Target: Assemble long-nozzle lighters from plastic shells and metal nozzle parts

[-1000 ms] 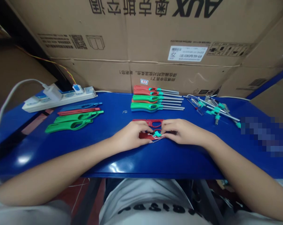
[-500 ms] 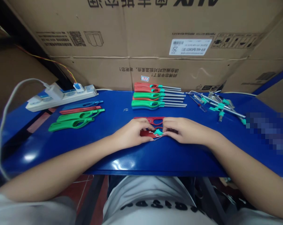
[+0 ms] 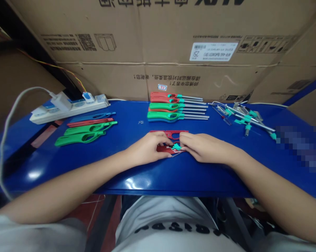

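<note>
Over red casing (image 3: 168, 135), left hand (image 3: 147, 148), right hand (image 3: 205, 148)

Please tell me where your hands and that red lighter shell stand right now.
Left hand, right hand both on red lighter shell; teal piece between them; lighters lie beyond, apart.

Left hand (image 3: 147, 149) and right hand (image 3: 203, 148) meet over a red utility-lighter shell (image 3: 168, 134), pinching its teal insert (image 3: 176, 146). Green lighter shells (image 3: 80, 138) lie left on the blue bench (image 3: 179, 178); long-nozzled red and green lighters (image 3: 171, 111) lie ahead.
</note>
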Demonstrator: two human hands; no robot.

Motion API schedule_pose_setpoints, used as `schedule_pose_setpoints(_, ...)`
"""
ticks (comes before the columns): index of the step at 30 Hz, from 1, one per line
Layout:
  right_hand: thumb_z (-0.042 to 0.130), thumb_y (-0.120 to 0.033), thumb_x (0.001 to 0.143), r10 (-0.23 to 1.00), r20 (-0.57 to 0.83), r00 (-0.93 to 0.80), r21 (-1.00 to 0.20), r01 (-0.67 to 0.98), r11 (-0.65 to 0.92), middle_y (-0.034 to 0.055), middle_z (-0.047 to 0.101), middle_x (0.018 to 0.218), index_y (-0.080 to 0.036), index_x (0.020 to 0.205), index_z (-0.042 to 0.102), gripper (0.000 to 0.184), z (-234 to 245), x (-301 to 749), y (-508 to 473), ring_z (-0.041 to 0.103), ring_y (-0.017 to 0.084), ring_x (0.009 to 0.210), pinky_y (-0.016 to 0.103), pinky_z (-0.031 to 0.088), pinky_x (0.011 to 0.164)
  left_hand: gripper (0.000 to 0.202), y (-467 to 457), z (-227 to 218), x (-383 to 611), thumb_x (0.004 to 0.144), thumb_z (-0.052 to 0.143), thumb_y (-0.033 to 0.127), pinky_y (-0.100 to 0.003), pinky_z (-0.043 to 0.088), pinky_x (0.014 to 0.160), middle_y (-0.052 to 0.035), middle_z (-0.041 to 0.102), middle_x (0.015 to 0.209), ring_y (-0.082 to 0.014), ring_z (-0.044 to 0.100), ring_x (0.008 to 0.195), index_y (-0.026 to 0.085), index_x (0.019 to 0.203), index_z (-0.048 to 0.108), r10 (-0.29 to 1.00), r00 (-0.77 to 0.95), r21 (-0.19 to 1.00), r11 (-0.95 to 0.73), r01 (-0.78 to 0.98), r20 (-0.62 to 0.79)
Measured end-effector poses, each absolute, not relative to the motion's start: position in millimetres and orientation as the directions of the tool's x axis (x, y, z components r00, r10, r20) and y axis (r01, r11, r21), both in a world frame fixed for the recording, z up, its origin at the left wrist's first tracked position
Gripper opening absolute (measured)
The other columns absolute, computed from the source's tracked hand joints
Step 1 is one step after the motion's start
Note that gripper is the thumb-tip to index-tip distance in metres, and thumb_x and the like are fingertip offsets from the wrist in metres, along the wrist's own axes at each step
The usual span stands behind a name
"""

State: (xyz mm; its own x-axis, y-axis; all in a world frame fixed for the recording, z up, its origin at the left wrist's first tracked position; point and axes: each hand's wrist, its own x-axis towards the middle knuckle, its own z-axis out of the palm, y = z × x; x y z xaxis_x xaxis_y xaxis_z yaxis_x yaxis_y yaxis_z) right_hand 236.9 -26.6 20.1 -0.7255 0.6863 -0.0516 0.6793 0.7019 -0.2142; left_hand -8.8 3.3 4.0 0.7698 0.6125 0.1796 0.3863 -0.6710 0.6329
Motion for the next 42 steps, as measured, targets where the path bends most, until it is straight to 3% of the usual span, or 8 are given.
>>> schedule_pose_setpoints(6,0.041,-0.019,0.101,0.674,-0.044,-0.737,-0.179,0.67,0.721,0.0051,0.055,0.093,-0.019,0.094,0.05,0.012,17.8,236.0,-27.4,0.049,0.016,0.069,0.029,0.033,0.061,0.032,4.1,1.8,-9.0,0.082,0.08,0.029,-0.031,0.053,0.087,-0.0081,0.071,0.105,-0.0206,0.068,0.097,0.015,0.11,0.074,0.607,0.771,0.623,-0.682,0.383,0.19)
schedule_pose_setpoints(19,0.045,-0.02,0.1,0.666,-0.042,-0.745,-0.279,0.649,0.708,0.0058,0.059,0.099,-0.02,0.091,0.058,0.016,25.9,232.2,-30.7,0.054,0.016,0.076,0.029,0.038,0.067,0.028,2.8,4.0,-8.4,0.083,0.079,0.026,-0.031,0.052,0.087,-0.0067,0.071,0.105,-0.0201,0.067,0.097,0.016,0.108,0.071,0.59,0.785,0.609,-0.697,0.379,0.186)
schedule_pose_setpoints(26,0.058,-0.027,0.095,0.777,0.018,-0.629,-0.505,0.665,0.55,0.0026,0.059,0.087,-0.019,0.089,0.06,0.011,17.4,233.1,-24.7,0.052,0.014,0.072,0.026,0.04,0.067,0.033,0.7,2.4,-8.2,0.085,0.076,0.024,-0.032,0.052,0.091,-0.0066,0.072,0.109,-0.0202,0.067,0.102,0.017,0.116,0.066,0.585,0.783,0.601,-0.709,0.368,0.211)
schedule_pose_setpoints(30,0.069,-0.034,0.087,0.838,-0.054,-0.542,-0.649,0.657,0.384,-0.0022,0.055,0.077,-0.019,0.092,0.058,0.02,15.8,233.9,-19.3,0.046,0.012,0.064,0.025,0.038,0.059,0.039,-1.1,2.1,-8.3,0.087,0.073,0.027,-0.033,0.052,0.092,-0.0086,0.072,0.113,-0.0216,0.067,0.104,0.016,0.123,0.064,0.581,0.785,0.571,-0.726,0.382,0.215)
schedule_pose_setpoints(34,0.071,-0.037,0.085,0.85,-0.109,-0.515,-0.714,0.636,0.294,-0.0035,0.054,0.08,-0.019,0.103,0.057,0.029,17.0,236.1,-18.2,0.044,0.01,0.062,0.024,0.037,0.058,0.038,-2.0,4.2,-7.7,0.086,0.07,0.028,-0.031,0.054,0.085,-0.0083,0.073,0.106,-0.0203,0.069,0.094,0.014,0.122,0.067,0.608,0.762,0.591,-0.706,0.39,0.223)
schedule_pose_setpoints(39,0.07,-0.038,0.087,0.839,-0.071,-0.539,-0.664,0.653,0.363,-0.0001,0.056,0.089,-0.019,0.117,0.06,0.037,16.9,239.4,-19.3,0.047,0.011,0.066,0.025,0.04,0.062,0.023,0.1,5.5,-7.5,0.09,0.063,0.024,-0.025,0.05,0.067,-0.0065,0.075,0.097,-0.0147,0.066,0.075,0.015,0.109,0.073,0.641,0.746,0.635,-0.654,0.411,0.179)
schedule_pose_setpoints(42,0.07,-0.038,0.087,0.822,-0.044,-0.568,-0.613,0.665,0.427,0.003,0.06,0.093,-0.017,0.111,0.063,0.032,18.5,240.2,-20.5,0.052,0.013,0.07,0.026,0.042,0.066,0.022,-0.1,5.3,-6.8,0.091,0.062,0.024,-0.024,0.046,0.062,-0.0053,0.076,0.093,-0.0131,0.064,0.068,0.016,0.107,0.075,0.652,0.745,0.651,-0.627,0.428,0.138)
